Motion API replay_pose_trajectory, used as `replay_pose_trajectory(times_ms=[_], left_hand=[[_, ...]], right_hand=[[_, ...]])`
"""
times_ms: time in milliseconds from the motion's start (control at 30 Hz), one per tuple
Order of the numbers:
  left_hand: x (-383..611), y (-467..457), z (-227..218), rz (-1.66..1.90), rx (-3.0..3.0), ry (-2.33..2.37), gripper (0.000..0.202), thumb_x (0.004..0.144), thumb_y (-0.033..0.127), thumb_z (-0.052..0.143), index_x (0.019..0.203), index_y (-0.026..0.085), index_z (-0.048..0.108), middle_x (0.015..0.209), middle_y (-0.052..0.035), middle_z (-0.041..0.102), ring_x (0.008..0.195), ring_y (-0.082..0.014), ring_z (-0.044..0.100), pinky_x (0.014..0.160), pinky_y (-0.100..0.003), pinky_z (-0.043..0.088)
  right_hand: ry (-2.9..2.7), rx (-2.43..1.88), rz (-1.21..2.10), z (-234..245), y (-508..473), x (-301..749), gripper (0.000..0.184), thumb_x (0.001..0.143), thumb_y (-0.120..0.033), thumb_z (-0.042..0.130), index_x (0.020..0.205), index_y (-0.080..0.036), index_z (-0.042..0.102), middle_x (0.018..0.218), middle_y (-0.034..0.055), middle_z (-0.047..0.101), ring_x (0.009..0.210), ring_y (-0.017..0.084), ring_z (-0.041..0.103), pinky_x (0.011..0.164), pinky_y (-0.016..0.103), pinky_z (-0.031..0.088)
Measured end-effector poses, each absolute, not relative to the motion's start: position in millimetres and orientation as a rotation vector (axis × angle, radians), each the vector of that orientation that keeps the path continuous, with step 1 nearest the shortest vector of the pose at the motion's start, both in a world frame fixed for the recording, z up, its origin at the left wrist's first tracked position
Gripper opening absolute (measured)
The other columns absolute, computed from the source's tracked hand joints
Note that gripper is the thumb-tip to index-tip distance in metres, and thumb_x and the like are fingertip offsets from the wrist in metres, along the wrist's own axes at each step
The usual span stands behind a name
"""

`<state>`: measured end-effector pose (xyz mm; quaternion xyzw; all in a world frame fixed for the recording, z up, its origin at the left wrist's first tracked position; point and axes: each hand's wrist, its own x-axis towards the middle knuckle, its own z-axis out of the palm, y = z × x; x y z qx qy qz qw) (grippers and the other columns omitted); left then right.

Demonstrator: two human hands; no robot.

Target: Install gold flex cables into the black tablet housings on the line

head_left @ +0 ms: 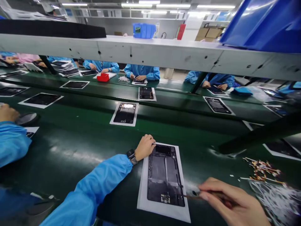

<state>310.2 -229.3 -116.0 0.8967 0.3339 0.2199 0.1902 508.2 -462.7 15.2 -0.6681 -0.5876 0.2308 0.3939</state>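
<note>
Nearest to me, at the lower right, the right hand (232, 201) has its fingers pinched narrow around a thin tool (191, 196). The tool points left, and its tip sits at the near right edge of the open tablet chassis (164, 172). I cannot make out what kind of tool it is.

The chassis lies flat on a white sheet (144, 201) on the green bench (70, 150), just in front of me and a little right of centre. Its inner side faces up.

The left hand (144, 147) rests on the sheet's far left corner, with a watch (131, 154) on the wrist and a blue sleeve (94, 188) running back toward me. Its fingers are curled under — whether they grip anything I cannot tell.

To the right of the chassis, a scatter of small parts (263, 169) lies on the bench. At the left edge are a co-worker's sleeve (11, 141) and hand (8, 113).

Farther off, more opened tablets lie on sheets — one straight ahead (125, 113), another behind it (146, 93), a third to the right (217, 105). Beyond them stands a red box (102, 77), with people in blue coats (143, 71) seated along the far side. A grey shelf beam (150, 53) crosses above them.
</note>
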Motion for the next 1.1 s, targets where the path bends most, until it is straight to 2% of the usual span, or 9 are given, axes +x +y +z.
replay_pose_trajectory(times_ms=[200, 367, 433, 533, 600, 667, 833, 933, 1100], left_hand=[[323.4, -218.4, -135.7, 0.584, 2.466, 0.812, 0.015, 0.093, 0.020, 0.057, 0.088, 0.017, 0.070, 0.107, -0.0073, 0.062, 0.103, -0.0218, 0.051, 0.089, -0.036, 0.039], [311.0, -237.0, -102.5, 0.688, 2.089, 0.641, 0.024, 0.099, 0.030, 0.049, 0.103, 0.017, 0.069, 0.123, -0.0094, 0.061, 0.120, -0.0235, 0.049, 0.103, -0.039, 0.036], [303.5, -253.7, -79.9, 0.576, 1.732, 0.424, 0.032, 0.101, 0.035, 0.042, 0.117, 0.016, 0.063, 0.115, -0.0108, 0.066, 0.111, -0.0215, 0.058, 0.097, -0.036, 0.043], [293.4, -282.2, -59.3, 0.325, 1.396, 0.311, 0.047, 0.091, 0.037, 0.060, 0.131, 0.015, 0.048, 0.093, -0.0077, 0.070, 0.083, -0.0180, 0.066, 0.076, -0.028, 0.050], [288.9, -296.5, -59.6, 0.316, 1.507, 0.513, 0.055, 0.081, 0.026, 0.070, 0.131, 0.016, 0.047, 0.078, -0.0015, 0.067, 0.068, -0.0151, 0.063, 0.066, -0.024, 0.048], [285.9, -304.6, -67.7, 0.373, 1.815, 0.784, 0.043, 0.083, 0.017, 0.062, 0.125, 0.019, 0.053, 0.072, 0.0011, 0.064, 0.063, -0.0143, 0.060, 0.062, -0.024, 0.046], [278.7, -312.1, -91.0, 0.342, 2.561, 0.936, 0.033, 0.095, 0.011, 0.041, 0.126, 0.013, 0.053, 0.088, -0.0071, 0.066, 0.078, -0.0205, 0.063, 0.070, -0.032, 0.051], [275.4, -316.3, -98.2, 0.312, 2.776, 0.985, 0.032, 0.095, 0.009, 0.042, 0.125, 0.009, 0.052, 0.091, -0.0089, 0.065, 0.083, -0.0235, 0.061, 0.070, -0.036, 0.054], [276.4, -319.6, -102.9, 0.340, 2.863, 0.939, 0.024, 0.091, 0.007, 0.048, 0.113, 0.009, 0.057, 0.091, -0.0075, 0.063, 0.081, -0.0228, 0.060, 0.066, -0.035, 0.053]], right_hand=[[-1.623, -1.668, 0.672, 23.3, -443.4, 488.8, 0.017, 0.084, -0.039, 0.067, 0.087, -0.025, 0.077, 0.081, 0.0065, 0.072, 0.067, 0.020, 0.067, 0.052, 0.021, 0.052], [-1.736, -1.724, 0.710, 34.9, -415.0, 474.6, 0.023, 0.086, -0.041, 0.065, 0.098, -0.024, 0.075, 0.053, -0.0015, 0.054, 0.044, 0.013, 0.048, 0.039, 0.022, 0.039], [-1.761, -1.748, 0.752, 37.7, -392.7, 473.6, 0.024, 0.087, -0.042, 0.063, 0.097, -0.023, 0.073, 0.048, -0.0043, 0.047, 0.040, 0.012, 0.043, 0.038, 0.023, 0.035], [-1.754, -1.743, 0.925, 31.2, -350.9, 479.5, 0.021, 0.088, -0.040, 0.061, 0.089, -0.022, 0.071, 0.061, -0.0011, 0.062, 0.050, 0.013, 0.054, 0.047, 0.023, 0.040], [-1.730, -1.716, 1.051, 16.5, -323.4, 485.4, 0.019, 0.087, -0.036, 0.061, 0.084, -0.020, 0.069, 0.074, 0.0015, 0.070, 0.063, 0.015, 0.062, 0.057, 0.023, 0.045], [-1.715, -1.674, 1.153, -5.8, -301.2, 490.2, 0.017, 0.085, -0.033, 0.062, 0.083, -0.018, 0.068, 0.075, 0.0020, 0.072, 0.069, 0.016, 0.065, 0.064, 0.025, 0.047], [-1.767, -1.684, 1.252, -65.9, -272.0, 491.9, 0.014, 0.081, -0.028, 0.063, 0.076, -0.016, 0.068, 0.066, 0.0024, 0.070, 0.064, 0.017, 0.064, 0.061, 0.025, 0.044], [-1.874, -1.749, 1.194, -84.7, -262.5, 488.4, 0.012, 0.081, -0.023, 0.062, 0.073, -0.017, 0.068, 0.066, 0.0016, 0.069, 0.063, 0.015, 0.062, 0.058, 0.024, 0.041], [-2.080, -1.821, 1.025, -92.0, -249.8, 481.6, 0.012, 0.079, -0.016, 0.063, 0.068, -0.020, 0.067, 0.063, -0.0017, 0.062, 0.061, 0.013, 0.056, 0.058, 0.025, 0.035]])
